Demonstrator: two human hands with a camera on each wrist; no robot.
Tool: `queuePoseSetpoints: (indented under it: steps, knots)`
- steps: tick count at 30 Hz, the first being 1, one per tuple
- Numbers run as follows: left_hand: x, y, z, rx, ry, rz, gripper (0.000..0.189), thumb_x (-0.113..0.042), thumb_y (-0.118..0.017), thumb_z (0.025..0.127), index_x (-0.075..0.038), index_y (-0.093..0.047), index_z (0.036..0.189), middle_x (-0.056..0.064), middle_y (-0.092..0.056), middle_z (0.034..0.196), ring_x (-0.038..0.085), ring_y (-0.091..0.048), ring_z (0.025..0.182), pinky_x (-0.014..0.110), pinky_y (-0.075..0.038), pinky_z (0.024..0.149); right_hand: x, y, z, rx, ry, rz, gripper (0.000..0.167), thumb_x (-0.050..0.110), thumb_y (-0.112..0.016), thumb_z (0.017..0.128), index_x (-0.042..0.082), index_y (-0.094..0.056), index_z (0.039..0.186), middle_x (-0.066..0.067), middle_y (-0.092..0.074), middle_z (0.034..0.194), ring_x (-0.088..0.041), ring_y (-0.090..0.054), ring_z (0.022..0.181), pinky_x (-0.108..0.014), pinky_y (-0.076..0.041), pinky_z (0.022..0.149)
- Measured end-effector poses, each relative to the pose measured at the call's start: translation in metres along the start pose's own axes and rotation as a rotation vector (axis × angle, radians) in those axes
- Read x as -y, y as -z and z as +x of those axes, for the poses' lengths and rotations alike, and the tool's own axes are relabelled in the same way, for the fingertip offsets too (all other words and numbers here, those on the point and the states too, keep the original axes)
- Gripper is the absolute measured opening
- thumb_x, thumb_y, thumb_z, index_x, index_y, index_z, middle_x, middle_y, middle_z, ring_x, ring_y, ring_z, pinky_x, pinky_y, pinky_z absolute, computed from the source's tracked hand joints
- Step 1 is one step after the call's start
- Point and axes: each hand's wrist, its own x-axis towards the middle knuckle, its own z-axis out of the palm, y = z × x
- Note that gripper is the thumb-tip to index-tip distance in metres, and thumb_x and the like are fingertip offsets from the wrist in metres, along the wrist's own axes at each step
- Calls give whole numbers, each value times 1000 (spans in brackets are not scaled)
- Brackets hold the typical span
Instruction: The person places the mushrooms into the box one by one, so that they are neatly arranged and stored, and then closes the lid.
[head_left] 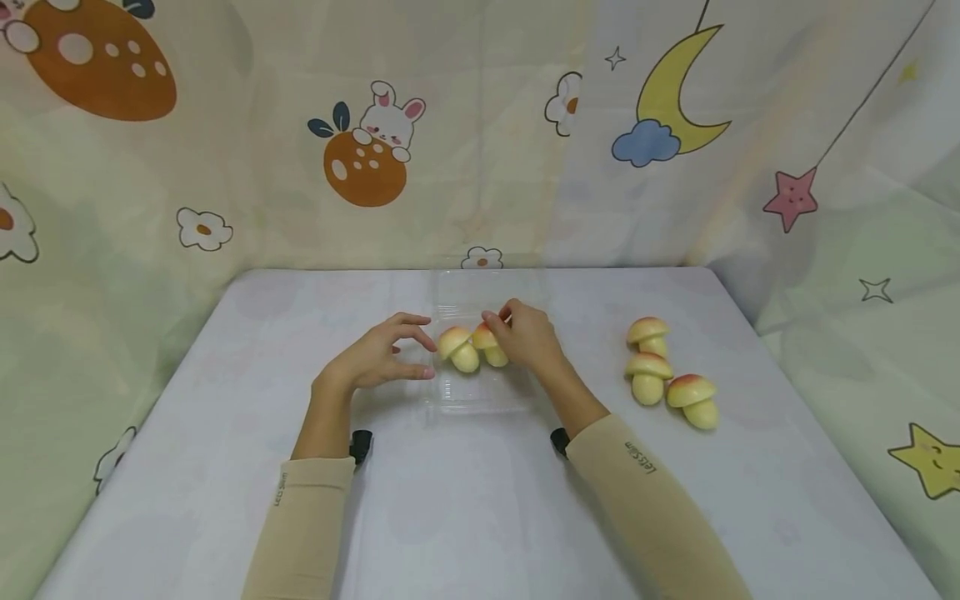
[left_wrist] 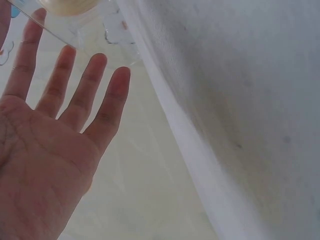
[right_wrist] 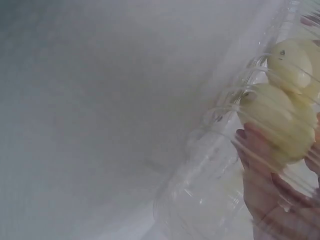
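A clear plastic box (head_left: 480, 398) lies opened on the table, its lid (head_left: 487, 287) folded toward the back. Inside it, two toy mushrooms with yellow stems and red-tinged caps sit side by side, the left mushroom (head_left: 463, 356) and the right mushroom (head_left: 495, 353). My right hand (head_left: 527, 335) grips the right one by its cap; through the plastic the right wrist view shows fingers (right_wrist: 255, 150) against its pale body (right_wrist: 267, 110). At the box's left side is my left hand (head_left: 378, 352), fingers spread and thumb apart, fingertips (left_wrist: 120, 77) close to the plastic wall.
Three more toy mushrooms stand grouped on the right of the table: a back one (head_left: 648, 333), a middle one (head_left: 648, 379) and a front one (head_left: 694, 402). A white cloth (head_left: 465, 508) covers the table. Behind it hangs a printed curtain (head_left: 480, 183).
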Motion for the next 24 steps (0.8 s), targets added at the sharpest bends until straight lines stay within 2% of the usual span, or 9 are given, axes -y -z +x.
queuePoseSetpoints:
  steps: [5,9,15,24]
  knots:
    - [0,-1,0,-3,-9,7,42,-35,-88,83,-13,-74,116,6,-41,159,30,-36,148,58,-44,113,1,1,-2,28,-18,0,51,51,-52,105,2,-61,117,-14,-70,102,-29,-66,90,-43,-56,76]
    - [2,-1,0,-5,-12,9,41,-35,-88,83,-13,-74,115,8,-41,159,31,-36,148,58,-44,112,0,2,-4,70,-16,6,54,50,-60,101,1,-58,124,-15,-69,108,-30,-66,94,-44,-56,81]
    - [3,0,1,0,-5,13,41,-36,-88,83,-14,-74,115,6,-40,160,30,-36,149,58,-44,112,2,4,-6,81,43,-12,52,42,-70,97,1,-60,127,-16,-67,115,-32,-64,103,-46,-55,90]
    - [4,0,2,-4,-9,7,40,-35,-88,83,-15,-74,114,6,-41,159,29,-37,148,59,-45,112,3,5,-9,64,117,-74,53,41,-73,96,3,-60,130,-16,-64,125,-33,-62,114,-49,-54,97]
